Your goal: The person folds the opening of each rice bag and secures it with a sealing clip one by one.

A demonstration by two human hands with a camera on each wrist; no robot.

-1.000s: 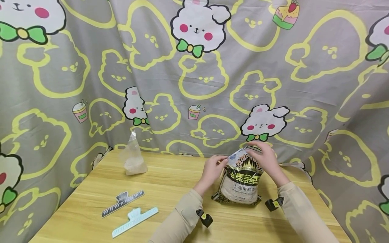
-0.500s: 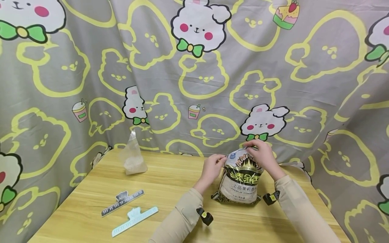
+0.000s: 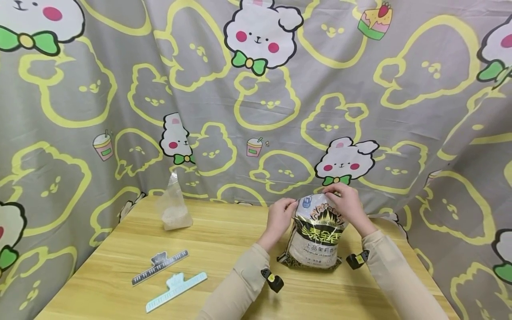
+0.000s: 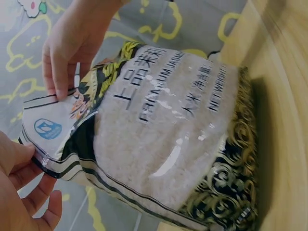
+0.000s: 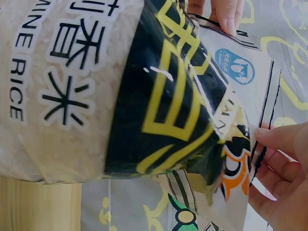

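The left hand pinches one top corner of the big rice bag. Its thumb lies on the front of the bag's edge, and the pointing finger is tucked behind. The other fingers are loosely bent and sit just below the edge. The right hand pinches the top edge near the other corner, with its thumb on the front and its bent fingers behind. The bag's top is stretched between the two hands.

Both arms reach forward from the near side of the table, in tan sleeves. The left hand is beside the bag's upper left, and the right hand is a bit higher, bent over the top. Each wrist wears a small black camera.

The rice bag stands on the right part of the table, with its writing facing the person. Well away to the left, a small clear bag stands near the back. In front of it lie a black clip and a light blue clip, side by side. Behind everything hangs a gray bunny cloth.
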